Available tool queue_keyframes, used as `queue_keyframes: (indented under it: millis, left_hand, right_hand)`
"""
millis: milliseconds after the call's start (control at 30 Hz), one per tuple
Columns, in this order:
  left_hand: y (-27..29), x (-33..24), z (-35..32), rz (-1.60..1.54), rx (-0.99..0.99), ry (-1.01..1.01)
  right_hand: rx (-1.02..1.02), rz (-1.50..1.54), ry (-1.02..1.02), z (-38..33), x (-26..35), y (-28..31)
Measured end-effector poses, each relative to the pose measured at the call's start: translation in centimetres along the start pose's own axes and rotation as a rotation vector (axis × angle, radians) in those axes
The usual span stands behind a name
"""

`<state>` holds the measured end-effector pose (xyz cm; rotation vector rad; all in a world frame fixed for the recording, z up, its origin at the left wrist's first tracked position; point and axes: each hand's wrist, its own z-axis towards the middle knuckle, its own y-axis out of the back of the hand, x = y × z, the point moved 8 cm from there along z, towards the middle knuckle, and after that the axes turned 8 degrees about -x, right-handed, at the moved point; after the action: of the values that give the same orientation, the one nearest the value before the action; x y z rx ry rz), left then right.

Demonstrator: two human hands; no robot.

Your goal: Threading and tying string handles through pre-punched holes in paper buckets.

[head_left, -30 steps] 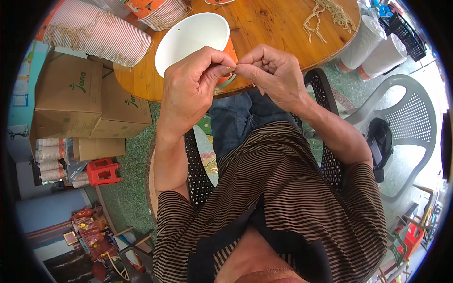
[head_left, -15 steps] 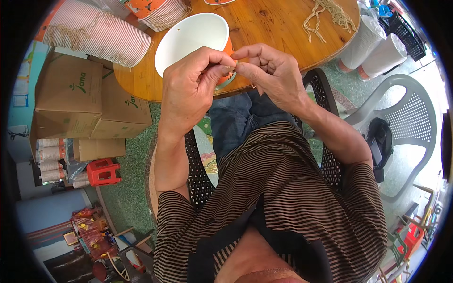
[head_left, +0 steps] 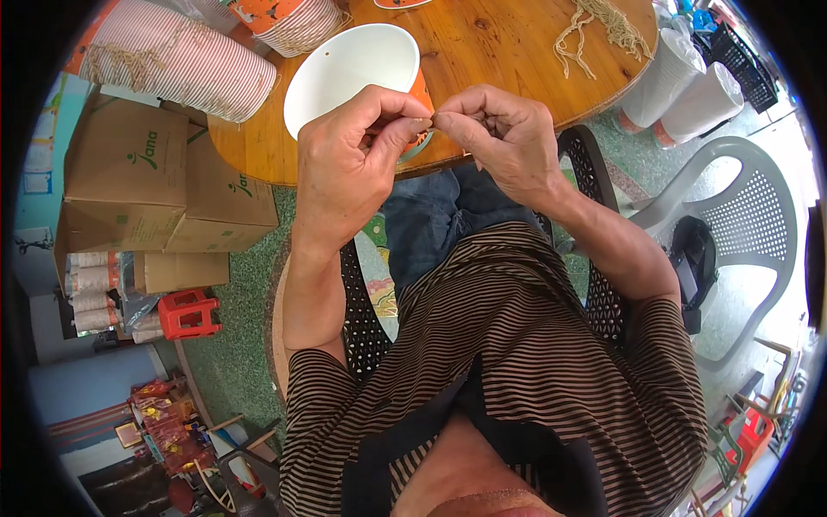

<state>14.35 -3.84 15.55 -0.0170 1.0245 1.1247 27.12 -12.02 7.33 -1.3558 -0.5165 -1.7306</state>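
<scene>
My left hand (head_left: 357, 159) and my right hand (head_left: 504, 142) meet fingertip to fingertip over the near edge of the table, thumbs pinched against index fingers. A tiny tan bit shows at the left fingertips, too small to name. Right behind the hands, a paper bucket (head_left: 349, 73) with a white inside and an orange printed outside lies tilted, its mouth turned toward me and a small hole near its rim. My left hand covers part of that rim. Tan twine (head_left: 616, 30) lies in a loose bundle at the table's far right.
Nested paper buckets (head_left: 177, 65) with twine on them lie at the left of the wooden table (head_left: 508, 52), beside another stack (head_left: 289, 26). Cardboard boxes (head_left: 125, 164) and a red stool (head_left: 189, 314) stand left. To the right are a grey chair (head_left: 749, 215) and bagged white stacks (head_left: 702, 103).
My right hand has shifted slightly right, and its fingers have curled in more. The left hand stays almost in place, still pinching. The bucket has barely moved.
</scene>
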Motion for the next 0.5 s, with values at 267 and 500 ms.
queue_keyframes:
  millis: [267, 500]
  left_hand:
    - [0.1, 0.9, -0.1, -0.122, -0.103, 0.120]
    - [0.0, 0.9, -0.1, -0.018, -0.097, 0.043]
  right_hand:
    - [-0.004, 0.018, 0.020, 0.0, 0.4, 0.0]
    - [0.015, -0.031, 0.047, -0.3, 0.5, -0.2]
